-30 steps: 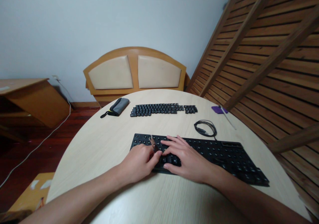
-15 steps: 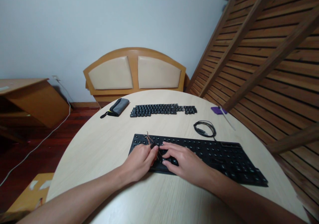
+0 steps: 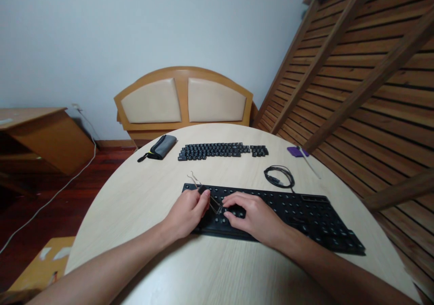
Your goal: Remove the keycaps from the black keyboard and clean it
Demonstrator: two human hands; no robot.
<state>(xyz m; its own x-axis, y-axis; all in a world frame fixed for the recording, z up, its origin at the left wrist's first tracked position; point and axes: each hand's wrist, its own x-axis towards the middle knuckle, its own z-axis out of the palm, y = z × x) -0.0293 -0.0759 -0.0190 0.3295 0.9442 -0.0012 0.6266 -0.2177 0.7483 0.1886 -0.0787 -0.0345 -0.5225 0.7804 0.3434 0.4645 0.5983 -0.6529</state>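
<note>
My left hand (image 3: 188, 211) is closed around the dark handle of a wire keycap puller (image 3: 202, 189). One pair of its wire ends sticks up beyond the hand, while the other pair points down to the right over the keyboard. My right hand (image 3: 252, 212) is curved low over the black keyboard (image 3: 288, 214), thumb and fingertips apart beside the lower wire ends. Whether those fingertips touch the wires or a small key is too small to tell. Many keys are off the keyboard, leaving small pale switch stems showing.
Removed black keycaps (image 3: 217, 150) lie in rows across the back of the round table (image 3: 111, 214). Left of them is a grey zip pouch (image 3: 163, 147). A coiled cable (image 3: 280, 177) lies behind the keyboard; a purple item (image 3: 297, 151) with a thin stick (image 3: 309, 162) is at right.
My left hand has shifted slightly left and tilted the keycap puller, so its lower wires now show clearly. My right hand has moved a little right, its thumb and fingertips closer together.
</note>
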